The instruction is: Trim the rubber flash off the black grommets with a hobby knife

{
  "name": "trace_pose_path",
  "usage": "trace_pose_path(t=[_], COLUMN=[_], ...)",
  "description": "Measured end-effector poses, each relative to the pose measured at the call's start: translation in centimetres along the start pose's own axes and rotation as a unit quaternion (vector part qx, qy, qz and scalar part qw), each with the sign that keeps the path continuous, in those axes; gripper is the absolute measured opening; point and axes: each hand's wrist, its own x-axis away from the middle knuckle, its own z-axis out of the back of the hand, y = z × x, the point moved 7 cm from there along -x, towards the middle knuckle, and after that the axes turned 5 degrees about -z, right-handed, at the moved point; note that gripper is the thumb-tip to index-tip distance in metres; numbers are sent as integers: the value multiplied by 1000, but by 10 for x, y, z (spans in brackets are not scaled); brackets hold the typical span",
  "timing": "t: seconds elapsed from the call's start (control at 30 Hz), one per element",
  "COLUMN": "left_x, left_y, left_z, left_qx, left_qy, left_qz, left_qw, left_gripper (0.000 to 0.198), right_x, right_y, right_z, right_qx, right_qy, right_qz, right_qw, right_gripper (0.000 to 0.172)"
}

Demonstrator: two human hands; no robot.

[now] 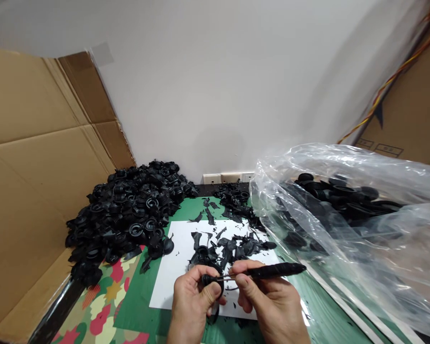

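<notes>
A small black rubber piece [207,280] is held in the left hand [190,298], pinched between thumb and curled fingers, just above the near edge of a white sheet of paper [162,286]. Part of it is hidden by the thumb. The right hand [270,296] grips a slim tool [277,271] between thumb and fingers. Its thick black handle points toward the right edge of the sheet, and its thin metal end reaches left to the rubber piece; whether the tip goes in or only touches is too small to tell.

Just beyond the hands, black scraps [232,248] lie loose over the middle and right half of the sheet. More trimmings [232,200] are heaped past its far edge. The sheet lies on a green mat [136,306], which covers part of a colourful patterned cover [103,310] at the tabletop's near left corner.

A large pile of black parts [129,210] fills the far left of the tabletop, a few of them reaching the sheet's left edge. Along the right side, a clear plastic bag [344,267] has more black pieces [344,191] inside, with pale strips [358,306] running beneath it.

A cardboard sheet [39,105] stands at the left edge. Behind the far edge is a pale wall [215,86] with sockets [232,177] low down.
</notes>
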Motion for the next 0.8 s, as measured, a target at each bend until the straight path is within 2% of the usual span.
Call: trace_pose_path(t=[0.23,0.37,0.43,0.6,0.8], left_x=[0,1,1,2,1], left_y=[5,10,12,23,14], left_z=[0,2,4,7,4], left_qx=[-30,-64,-83,-114,-67], left_qy=[0,20,36,50,32], left_qz=[-44,-60,-56,-77,-47], left_qw=[999,996,994,989,996], left_gripper=[15,10,11,11,11], right_x=[-2,-5,-7,-11,-9], right_y=[11,16,15,13,16], right_z=[0,-8,-7,4,0], right_qx=[-27,-175,-206,-58,0], right_qy=[-1,-60,-70,-42,-69], right_qz=[-26,-114,-128,-85,-57], right_qw=[999,976,968,994,996], right_gripper=[33,33,33,35,39])
